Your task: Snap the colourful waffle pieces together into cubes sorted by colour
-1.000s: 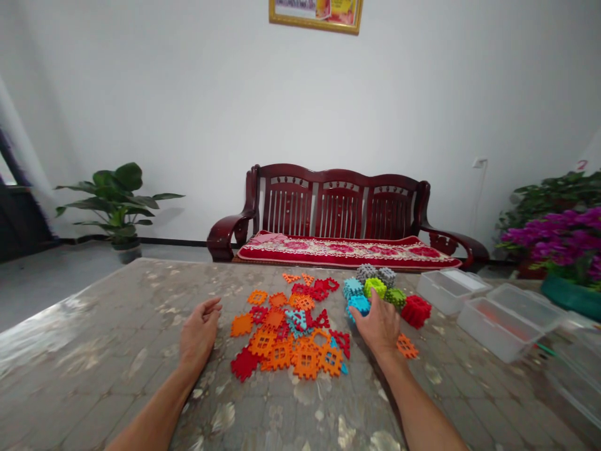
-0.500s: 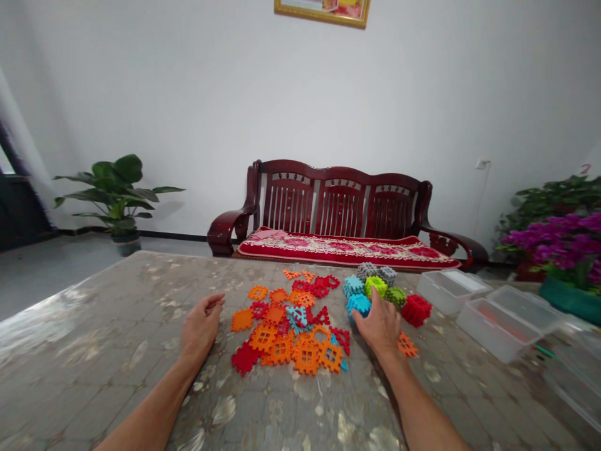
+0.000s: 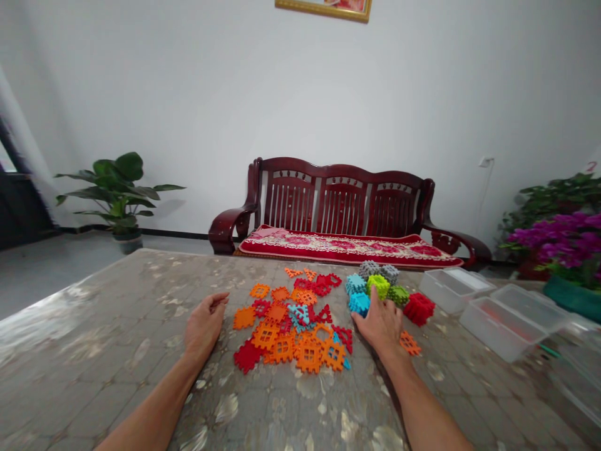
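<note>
On the table, my right hand (image 3: 382,322) reaches into a group of stacked toothed plastic tiles. Its thumb and index finger lie around the near and right sides of the blue tile stack (image 3: 359,303). The index fingertip is by the lime green stack (image 3: 378,286); the other fingers are partly hidden. To the left, my left hand (image 3: 205,322) rests on its side with fingers curled together and nothing visible in them. Between the hands spreads a loose pile of orange tiles (image 3: 308,352), red tiles (image 3: 248,356) and a few light blue tiles (image 3: 299,315).
Near the right hand stand a light blue stack (image 3: 355,284), grey stacks (image 3: 370,270), a dark green stack (image 3: 399,295) and a red stack (image 3: 419,309). A lone orange tile (image 3: 410,342) lies beside the wrist. Clear plastic boxes (image 3: 493,329) sit at the right. Behind is a wooden bench (image 3: 340,207).
The view has shifted slightly. Both hands keep nearly the same places, and the tiles and stacks show no clear movement.
</note>
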The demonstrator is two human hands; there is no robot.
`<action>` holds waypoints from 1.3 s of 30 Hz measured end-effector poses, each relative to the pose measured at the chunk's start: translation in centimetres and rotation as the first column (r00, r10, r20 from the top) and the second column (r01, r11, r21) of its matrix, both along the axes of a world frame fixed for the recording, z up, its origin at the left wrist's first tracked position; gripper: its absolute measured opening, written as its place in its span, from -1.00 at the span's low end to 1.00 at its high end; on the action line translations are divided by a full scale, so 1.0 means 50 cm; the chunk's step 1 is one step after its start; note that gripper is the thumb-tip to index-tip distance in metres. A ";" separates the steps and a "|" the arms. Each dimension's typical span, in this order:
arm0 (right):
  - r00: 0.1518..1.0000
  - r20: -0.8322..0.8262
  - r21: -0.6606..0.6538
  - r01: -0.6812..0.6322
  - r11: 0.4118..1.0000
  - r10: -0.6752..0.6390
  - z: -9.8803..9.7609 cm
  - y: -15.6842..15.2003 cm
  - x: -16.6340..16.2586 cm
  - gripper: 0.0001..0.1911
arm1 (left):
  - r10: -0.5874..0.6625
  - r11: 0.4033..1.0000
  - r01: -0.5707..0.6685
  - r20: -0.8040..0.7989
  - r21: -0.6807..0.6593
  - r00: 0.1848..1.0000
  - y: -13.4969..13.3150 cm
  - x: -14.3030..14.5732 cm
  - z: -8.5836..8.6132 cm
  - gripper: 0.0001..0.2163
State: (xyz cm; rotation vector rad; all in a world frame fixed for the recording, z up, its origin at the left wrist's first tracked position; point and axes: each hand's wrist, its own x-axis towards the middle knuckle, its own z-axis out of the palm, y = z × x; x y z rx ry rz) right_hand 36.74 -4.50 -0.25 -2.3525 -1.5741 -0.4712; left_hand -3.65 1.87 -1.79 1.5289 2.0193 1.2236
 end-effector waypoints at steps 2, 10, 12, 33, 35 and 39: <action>1.000 0.012 -0.002 0.005 1.000 -0.005 0.000 0.001 -0.002 -0.07 | -0.005 1.000 0.005 -0.002 -0.007 1.000 0.000 0.000 0.000 -0.63; 0.999 0.042 0.008 0.026 1.000 -0.027 0.000 0.005 -0.012 -0.09 | -0.005 0.999 0.004 -0.021 -0.037 1.000 0.002 0.000 -0.003 -0.63; 0.999 0.042 0.009 0.022 1.000 -0.023 0.000 0.005 -0.013 -0.10 | 0.001 0.999 -0.002 -0.031 -0.039 1.000 0.003 -0.001 -0.004 -0.64; 0.749 -0.184 0.232 -0.597 0.768 0.637 0.002 -0.026 -0.142 -0.69 | -0.276 0.961 0.265 -0.310 -0.078 0.910 -0.026 0.045 0.019 -0.70; 0.707 -0.230 0.188 -0.642 0.744 0.669 0.002 -0.023 -0.165 -0.65 | -0.378 0.923 0.378 -0.330 -0.067 0.865 -0.025 0.049 0.018 -0.72; 0.710 -0.223 0.117 -0.660 0.742 0.667 0.001 -0.013 -0.188 -0.53 | -0.488 0.862 0.505 -0.325 -0.035 0.810 -0.022 0.056 0.011 -0.74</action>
